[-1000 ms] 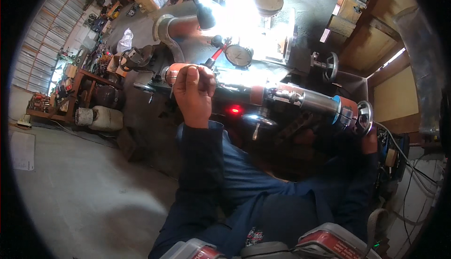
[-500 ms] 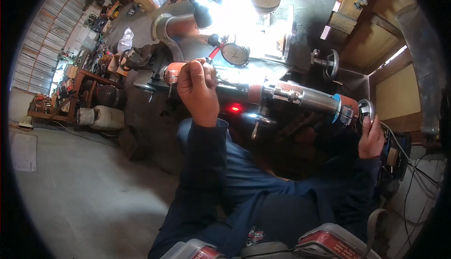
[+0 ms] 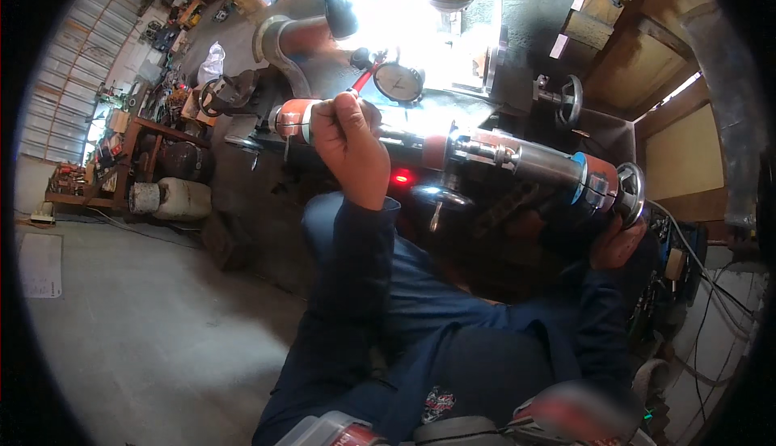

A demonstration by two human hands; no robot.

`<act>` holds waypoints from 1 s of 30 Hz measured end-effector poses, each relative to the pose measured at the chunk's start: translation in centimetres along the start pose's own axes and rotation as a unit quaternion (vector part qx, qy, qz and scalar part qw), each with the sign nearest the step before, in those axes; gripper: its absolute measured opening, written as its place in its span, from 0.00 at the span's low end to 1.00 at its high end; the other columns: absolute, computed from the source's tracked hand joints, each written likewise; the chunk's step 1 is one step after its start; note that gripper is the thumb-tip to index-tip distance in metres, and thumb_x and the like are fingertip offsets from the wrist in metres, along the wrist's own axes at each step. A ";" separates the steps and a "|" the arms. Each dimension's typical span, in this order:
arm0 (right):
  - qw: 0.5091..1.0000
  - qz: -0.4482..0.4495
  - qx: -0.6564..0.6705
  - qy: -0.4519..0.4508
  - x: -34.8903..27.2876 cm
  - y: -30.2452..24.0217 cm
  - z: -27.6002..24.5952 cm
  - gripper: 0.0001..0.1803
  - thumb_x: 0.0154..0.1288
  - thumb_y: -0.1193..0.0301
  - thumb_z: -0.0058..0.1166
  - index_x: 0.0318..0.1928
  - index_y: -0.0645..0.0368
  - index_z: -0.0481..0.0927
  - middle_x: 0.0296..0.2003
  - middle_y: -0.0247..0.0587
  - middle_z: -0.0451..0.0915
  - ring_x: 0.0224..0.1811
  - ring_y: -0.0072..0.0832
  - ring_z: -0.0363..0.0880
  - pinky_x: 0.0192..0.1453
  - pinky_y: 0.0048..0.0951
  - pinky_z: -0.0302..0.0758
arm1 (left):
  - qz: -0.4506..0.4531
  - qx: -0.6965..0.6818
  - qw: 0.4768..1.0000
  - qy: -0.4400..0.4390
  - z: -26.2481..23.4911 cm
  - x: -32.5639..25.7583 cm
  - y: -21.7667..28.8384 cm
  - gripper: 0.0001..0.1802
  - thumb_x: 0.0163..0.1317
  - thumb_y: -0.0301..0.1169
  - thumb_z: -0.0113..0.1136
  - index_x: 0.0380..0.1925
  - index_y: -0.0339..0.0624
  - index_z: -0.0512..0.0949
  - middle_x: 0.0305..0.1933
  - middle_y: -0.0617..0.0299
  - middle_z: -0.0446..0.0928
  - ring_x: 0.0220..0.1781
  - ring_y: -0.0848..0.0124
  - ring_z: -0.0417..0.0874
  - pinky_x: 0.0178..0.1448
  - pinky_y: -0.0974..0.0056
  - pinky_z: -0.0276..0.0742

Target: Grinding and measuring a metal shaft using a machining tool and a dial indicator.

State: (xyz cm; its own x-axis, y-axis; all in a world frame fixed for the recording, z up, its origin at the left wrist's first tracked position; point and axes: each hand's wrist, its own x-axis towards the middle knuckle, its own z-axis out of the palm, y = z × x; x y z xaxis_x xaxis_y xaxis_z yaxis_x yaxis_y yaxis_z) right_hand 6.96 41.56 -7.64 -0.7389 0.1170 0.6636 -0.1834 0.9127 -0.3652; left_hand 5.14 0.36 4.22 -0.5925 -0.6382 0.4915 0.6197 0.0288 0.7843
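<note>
My left hand (image 3: 353, 143) is raised in a pinch at the left part of a metal machine that looks like a lathe or grinder. Whatever its fingers hold is hidden. Just beyond them are a round dial gauge (image 3: 398, 82) and a red-handled rod (image 3: 363, 80). An orange clamp collar (image 3: 293, 118) sits to their left. At the machine's right end, my right hand (image 3: 618, 244) grips the lower rim of a chrome handwheel (image 3: 630, 193), its fingertips partly hidden. Left of the wheel are an orange collar (image 3: 599, 181) and a steel cylinder (image 3: 550, 169).
A smaller crank wheel (image 3: 440, 196) juts out in front of the machine, near a red light (image 3: 402, 177). Another handwheel (image 3: 571, 101) stands behind on the right. The bright lamp (image 3: 343, 11) glares over the far side. A tan gas cylinder (image 3: 184, 201) lies at left.
My right hand has slid from the wheel's right side down to its underside. My left hand has shifted slightly right, still pinched. The whole view has moved a little.
</note>
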 end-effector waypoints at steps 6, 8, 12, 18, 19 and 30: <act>1.000 0.011 -0.012 0.022 -0.5 0.6 0.7 0.33 0.71 0.53 0.45 0.55 0.77 0.65 0.50 0.70 0.69 0.55 0.61 0.68 0.62 0.53 0.63 | 0.014 0.036 0.999 -0.022 0.3 0.0 -0.2 0.10 0.75 0.33 0.46 0.32 0.44 0.66 0.21 0.72 0.60 0.21 0.83 0.60 0.23 0.75 0.56; 1.000 0.020 -0.011 0.012 -0.4 0.2 0.5 0.33 0.71 0.54 0.45 0.55 0.78 0.64 0.51 0.71 0.69 0.55 0.61 0.68 0.62 0.54 0.63 | 0.017 0.041 0.999 -0.008 0.4 -0.2 0.1 0.09 0.72 0.31 0.53 0.31 0.42 0.68 0.21 0.72 0.66 0.21 0.84 0.64 0.26 0.75 0.61; 1.000 0.015 -0.020 0.002 -0.6 0.6 0.7 0.33 0.71 0.55 0.45 0.55 0.80 0.64 0.52 0.72 0.68 0.56 0.62 0.67 0.63 0.55 0.63 | 0.068 0.161 0.985 -0.011 1.5 -0.8 1.0 0.09 0.69 0.29 0.56 0.30 0.40 0.69 0.21 0.67 0.72 0.22 0.82 0.71 0.27 0.73 0.67; 0.998 -0.009 -0.039 0.048 -0.7 0.8 1.1 0.27 0.71 0.59 0.48 0.53 0.75 0.68 0.49 0.65 0.71 0.53 0.58 0.70 0.58 0.51 0.66 | 0.118 0.371 0.921 -0.026 2.9 -1.3 2.0 0.09 0.65 0.27 0.61 0.28 0.37 0.73 0.25 0.54 0.81 0.26 0.73 0.82 0.31 0.69 0.75; 0.998 -0.008 -0.039 0.048 -0.6 0.5 1.0 0.27 0.71 0.59 0.48 0.53 0.75 0.68 0.49 0.65 0.71 0.53 0.58 0.70 0.58 0.51 0.66 | 0.091 0.302 0.948 -0.055 2.3 -1.1 1.7 0.07 0.65 0.27 0.61 0.30 0.37 0.74 0.26 0.55 0.81 0.26 0.73 0.82 0.31 0.69 0.75; 0.999 0.039 0.002 -0.021 -0.4 0.8 0.4 0.33 0.69 0.53 0.49 0.54 0.77 0.67 0.51 0.69 0.69 0.56 0.61 0.68 0.63 0.52 0.64 | 0.048 0.123 0.936 -0.326 -0.7 2.2 1.7 0.06 0.69 0.26 0.56 0.38 0.32 0.76 0.25 0.64 0.73 0.26 0.78 0.70 0.33 0.72 0.67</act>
State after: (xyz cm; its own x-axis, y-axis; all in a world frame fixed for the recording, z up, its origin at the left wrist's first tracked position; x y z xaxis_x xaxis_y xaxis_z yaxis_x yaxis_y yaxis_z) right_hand 6.82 42.08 -8.49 -0.7770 0.1715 0.6057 -0.1272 0.8996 -0.4178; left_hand 5.25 -1.56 6.36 -0.7782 -0.0205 0.6276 0.5964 0.2886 0.7490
